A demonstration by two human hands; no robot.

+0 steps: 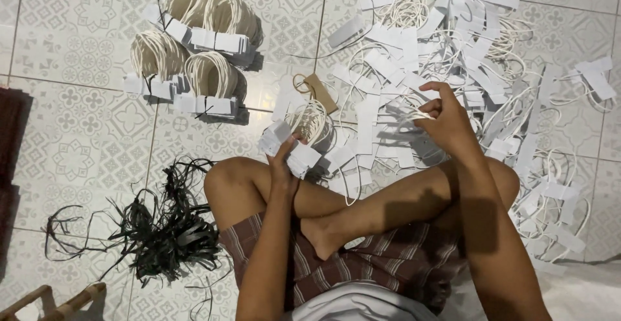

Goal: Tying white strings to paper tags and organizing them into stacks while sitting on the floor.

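My left hand (pixel 284 159) clamps a gathered stack of white tags (pixel 289 149) to keep it squared; my right hand (pixel 446 117) pinches one from the loose pile (pixel 453 43).

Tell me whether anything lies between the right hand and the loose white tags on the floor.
Nothing visible does. The right hand is right over the loose pile of white tags, fingers already among them. The left hand holds a stack of tags off to the side.
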